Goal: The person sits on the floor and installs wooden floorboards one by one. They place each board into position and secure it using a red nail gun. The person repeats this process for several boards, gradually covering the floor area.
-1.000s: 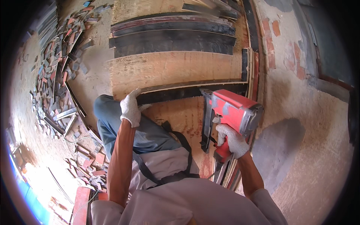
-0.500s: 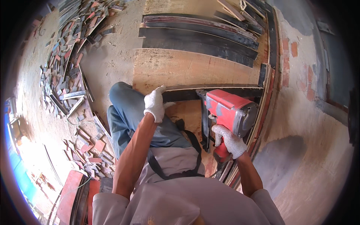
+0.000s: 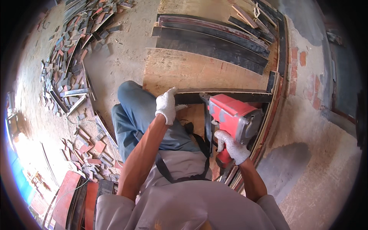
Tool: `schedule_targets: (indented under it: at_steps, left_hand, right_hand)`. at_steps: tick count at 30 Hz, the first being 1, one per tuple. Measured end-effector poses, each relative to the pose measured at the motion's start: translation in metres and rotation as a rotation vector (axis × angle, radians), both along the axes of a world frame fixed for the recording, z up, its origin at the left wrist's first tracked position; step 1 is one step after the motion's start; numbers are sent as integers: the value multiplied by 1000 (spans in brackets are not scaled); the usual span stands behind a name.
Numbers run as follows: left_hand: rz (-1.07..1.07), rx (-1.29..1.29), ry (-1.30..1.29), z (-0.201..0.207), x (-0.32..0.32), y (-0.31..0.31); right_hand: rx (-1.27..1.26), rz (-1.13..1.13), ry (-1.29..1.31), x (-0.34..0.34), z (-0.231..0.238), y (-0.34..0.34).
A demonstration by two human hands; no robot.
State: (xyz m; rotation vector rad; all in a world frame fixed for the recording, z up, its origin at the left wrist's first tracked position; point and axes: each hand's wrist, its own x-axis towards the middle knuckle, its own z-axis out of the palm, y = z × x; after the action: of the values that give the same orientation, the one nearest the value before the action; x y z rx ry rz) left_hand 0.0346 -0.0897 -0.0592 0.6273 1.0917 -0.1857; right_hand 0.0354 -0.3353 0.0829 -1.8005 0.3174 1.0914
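My left hand (image 3: pixel 166 105), in a white knit glove, is closed around the left end of a long, narrow dark board (image 3: pixel 191 98) standing on edge. The thumb side lies along the board's top, while the lower fingers are partly hidden behind it. My right hand (image 3: pixel 233 147), gloved too, grips the handle of a red nail gun (image 3: pixel 232 109). The tool's nose is at the board, right of my left hand. Its dark magazine (image 3: pixel 209 126) runs back toward me. Whether the nose presses on the wood cannot be made out.
A plywood sheet (image 3: pixel 184 67) lies beyond the board, bearing several dark planks (image 3: pixel 211 48). Wood offcuts (image 3: pixel 71 69) are scattered over the floor at left. Stacked strips (image 3: pixel 279 86) run along the right side, before a worn wall (image 3: pixel 306 73). My bent leg (image 3: pixel 140 115) is beside my left hand.
The whole view has shifted slightly. The nail gun's nose sits a little farther left along the board, closer to my left hand. Both grips look the same.
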Motion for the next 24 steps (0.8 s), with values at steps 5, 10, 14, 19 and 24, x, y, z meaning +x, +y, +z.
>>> schedule_targets:
  at_steps: [5,10,14,19,24]
  left_hand:
    - [9,-32,51,7,4,0]
    - [33,-53,55,1,3,1]
    - [51,-70,77,-3,2,0]
    - [24,-57,64,4,5,-2]
    - [-21,5,48,-19,-6,6]
  right_hand:
    - [-4,67,24,-3,-10,17]
    - [32,-62,24,-7,-3,32]
    - [27,-8,29,-3,10,36]
    - [-33,148,39,-8,-27,25]
    - [4,45,29,-9,-3,39]
